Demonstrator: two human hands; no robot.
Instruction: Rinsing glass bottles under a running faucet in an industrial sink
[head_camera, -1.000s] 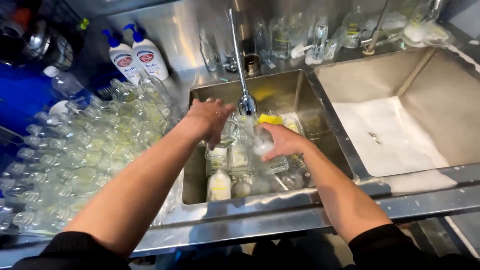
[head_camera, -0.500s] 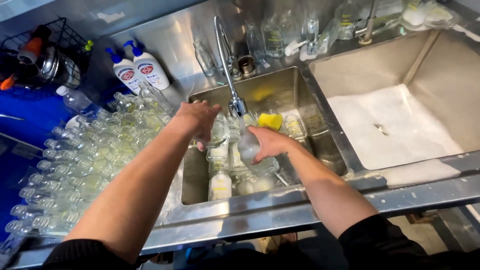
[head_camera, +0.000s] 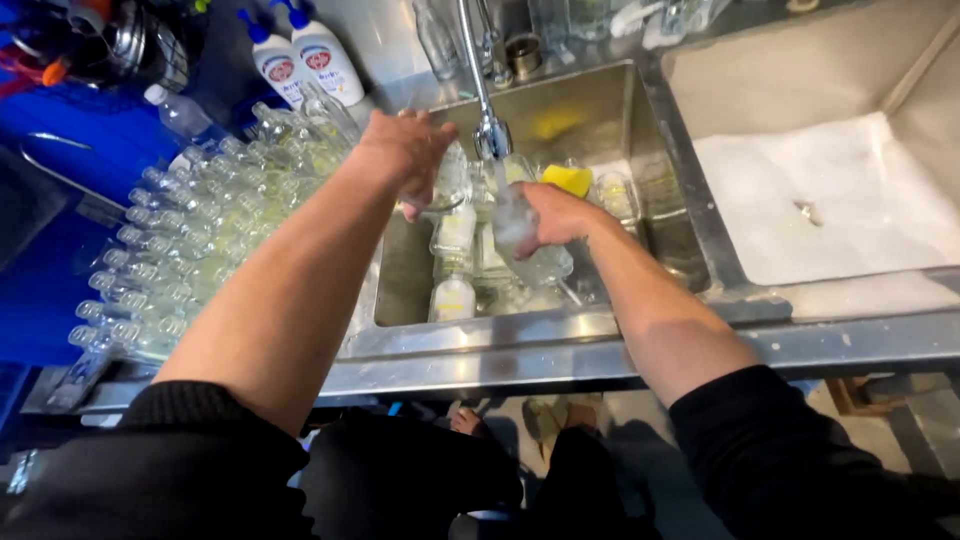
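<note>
partly blurred — glass bottle (head_camera: 530, 240) in right hand (head_camera: 560, 212)

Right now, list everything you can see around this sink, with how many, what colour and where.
Sink basin: one, steel, centre.
Tap: one, steel, over the basin.
Loose bottles: several, clear, in the basin.
Sponge: one, yellow, in the basin.
Bottle rows: many, clear, left counter.
Soap bottles: two, white with blue caps, back left.
Foamy basin: one, white suds, right.
Left hand: raised beside the tap.
Right hand: grips a clear bottle under the tap.
</note>
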